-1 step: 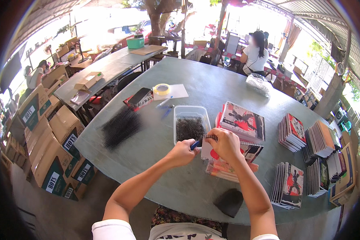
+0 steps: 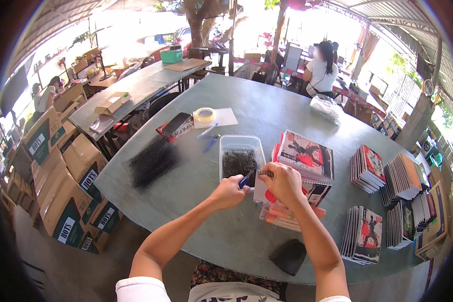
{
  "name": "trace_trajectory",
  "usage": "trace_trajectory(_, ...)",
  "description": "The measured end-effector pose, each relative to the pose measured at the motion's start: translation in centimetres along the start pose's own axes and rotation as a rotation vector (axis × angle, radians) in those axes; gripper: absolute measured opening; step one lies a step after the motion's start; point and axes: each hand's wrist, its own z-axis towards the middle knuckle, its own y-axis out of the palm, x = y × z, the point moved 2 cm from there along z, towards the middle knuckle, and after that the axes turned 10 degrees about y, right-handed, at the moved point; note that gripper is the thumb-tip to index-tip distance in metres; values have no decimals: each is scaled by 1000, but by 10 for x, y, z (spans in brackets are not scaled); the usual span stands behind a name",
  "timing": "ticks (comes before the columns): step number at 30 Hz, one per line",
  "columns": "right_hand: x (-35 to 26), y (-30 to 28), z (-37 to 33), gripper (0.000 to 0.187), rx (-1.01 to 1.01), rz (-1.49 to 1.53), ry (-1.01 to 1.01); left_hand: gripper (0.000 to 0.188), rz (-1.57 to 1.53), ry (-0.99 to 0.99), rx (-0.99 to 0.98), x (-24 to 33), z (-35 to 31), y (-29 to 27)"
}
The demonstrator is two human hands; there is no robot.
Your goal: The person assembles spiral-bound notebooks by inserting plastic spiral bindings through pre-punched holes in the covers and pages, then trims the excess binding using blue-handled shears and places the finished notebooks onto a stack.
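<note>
I've got left hand (image 2: 227, 193) wrapped round blue-handled pliers (image 2: 244, 181), tips right by dark wire coil (image 2: 266, 173). Right hand (image 2: 284, 181): thumb and fingers clamped on that coil, over red-and-white notebook (image 2: 260, 194). Just beyond: clear plastic tub (image 2: 241, 142), black coils (image 2: 238, 160) inside. Notebook stack (image 2: 307, 154) close on right.

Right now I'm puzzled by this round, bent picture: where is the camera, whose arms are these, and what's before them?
No machine arms here: these are a person's bare hands. The camera sits on their head, looking down; its fisheye lens bends straight edges. The left hand holds a blue-handled tool; the right hand grips a notebook by its coiled edge. The table bears a clear tub of black coils, tape and notebook stacks.
</note>
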Motion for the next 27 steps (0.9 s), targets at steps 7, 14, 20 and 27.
trace_trajectory(7, -1, 9, 15, 21, 80, -64, 70, 20, -669, -242, -187, -25, 13, -13)
trace_trajectory(14, -10, 14, 15, 15, 106, -134, 50, 39, -1215, -368, -418, -5, 6, -14)
trace_trajectory(20, -4, 16, 10, 15, 181, -164, -12, 40, -181, -122, -183, -11, 12, 2)
trace_trajectory(27, -9, 9, -5, 17, 154, -83, -19, 40, -745, -225, -330, -5, -6, -6)
